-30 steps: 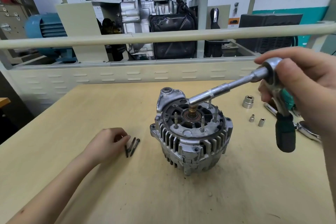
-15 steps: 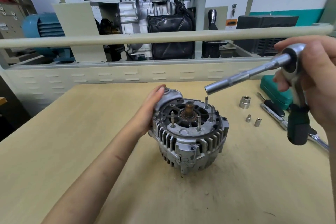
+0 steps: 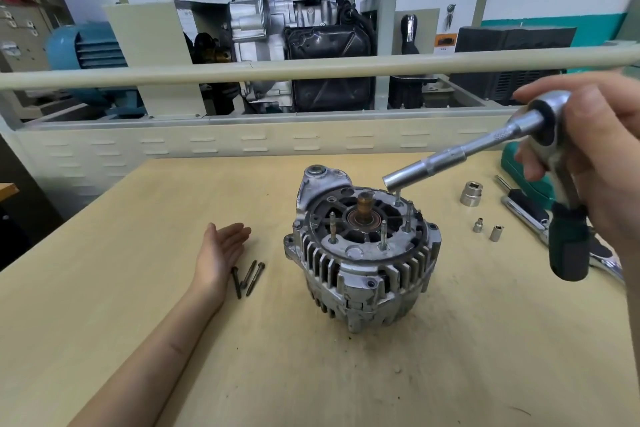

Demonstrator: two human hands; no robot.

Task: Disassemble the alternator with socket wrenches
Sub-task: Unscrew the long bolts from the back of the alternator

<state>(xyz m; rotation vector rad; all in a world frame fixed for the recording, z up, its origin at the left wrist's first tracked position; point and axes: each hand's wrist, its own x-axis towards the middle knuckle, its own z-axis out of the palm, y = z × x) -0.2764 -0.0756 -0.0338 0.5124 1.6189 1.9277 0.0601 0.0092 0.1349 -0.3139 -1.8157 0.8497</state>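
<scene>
A silver alternator (image 3: 360,253) stands on the wooden table (image 3: 138,288), its open end up with several studs and a copper-coloured shaft showing. My right hand (image 3: 602,149) grips a ratchet socket wrench (image 3: 485,146) by its head; the green-black handle hangs down. The long socket's tip hovers just above a stud at the alternator's back right. My left hand (image 3: 221,246) lies open on the table left of the alternator, fingers spread, empty. Three long bolts (image 3: 247,276) lie just right of that hand.
A large socket (image 3: 471,193) and two small sockets (image 3: 487,229) stand to the right of the alternator. Another chrome ratchet (image 3: 533,218) and a green case (image 3: 519,170) lie at the right edge. A beige rail and an engine display stand behind the table.
My left hand has left the alternator's side and dropped to the table by the bolts, now open. The wrench tip has come down close to the back-right stud.
</scene>
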